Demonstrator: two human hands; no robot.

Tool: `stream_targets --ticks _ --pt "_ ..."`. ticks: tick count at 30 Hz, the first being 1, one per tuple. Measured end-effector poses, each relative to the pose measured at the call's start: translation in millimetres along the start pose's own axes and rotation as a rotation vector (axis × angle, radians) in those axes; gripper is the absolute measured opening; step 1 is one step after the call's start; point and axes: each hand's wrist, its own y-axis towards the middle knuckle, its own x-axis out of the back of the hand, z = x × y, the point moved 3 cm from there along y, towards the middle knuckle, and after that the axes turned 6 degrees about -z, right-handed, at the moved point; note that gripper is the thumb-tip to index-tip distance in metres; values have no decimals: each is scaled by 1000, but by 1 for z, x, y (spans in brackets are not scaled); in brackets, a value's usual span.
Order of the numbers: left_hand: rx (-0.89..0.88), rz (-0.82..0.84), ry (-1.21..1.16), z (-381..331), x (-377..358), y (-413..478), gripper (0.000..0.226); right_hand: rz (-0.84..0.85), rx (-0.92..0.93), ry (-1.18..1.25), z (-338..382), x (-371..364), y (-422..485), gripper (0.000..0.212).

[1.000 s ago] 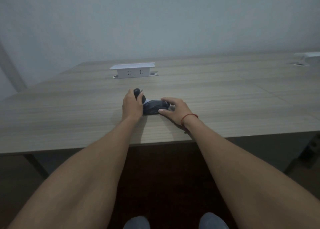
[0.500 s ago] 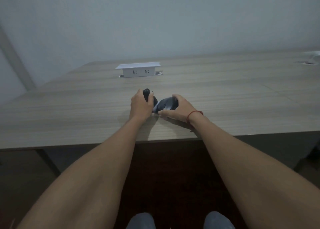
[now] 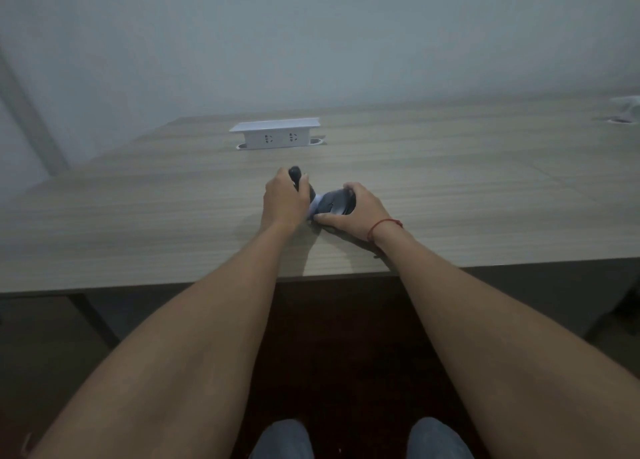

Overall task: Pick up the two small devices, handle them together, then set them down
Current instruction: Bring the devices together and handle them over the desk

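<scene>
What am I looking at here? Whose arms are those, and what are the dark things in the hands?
This picture comes from a camera worn on a person's head, looking forward and down, so you see their own two bare arms reaching out. There is no robot here.

The left hand is wrapped around a slim dark device whose rounded end pokes up above the fingers. The right hand holds a rounder dark device, shaped a bit like a computer mouse; the picture is too dim to be sure. The two devices sit very close together, with something pale between them.

Below the hands is a wooden table. Farther back, a white socket box stands up out of it. There is a red string around the right wrist, and the person's knees show at the bottom.
</scene>
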Motion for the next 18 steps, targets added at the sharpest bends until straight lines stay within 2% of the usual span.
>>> stream_targets --ticks 2,5,8,11,16,18 --pt "-20 7 49 8 1 -3 32 7 4 -10 0 0 0 100" --pt "-33 -36 -2 3 7 -3 31 9 17 -12 1 1 -1 100" --pt "-54 -102 -131 -18 12 2 28 6 24 -13 0 1 -1 90" --pt "-117 -64 -120 -27 7 0 23 9 25 0 -1 1 0 76" --pt "-79 -64 27 -4 2 -7 23 11 10 30 0 0 -2 98" --pt "-109 -42 100 -2 5 -8 25 15 7 13 0 1 -1 97"
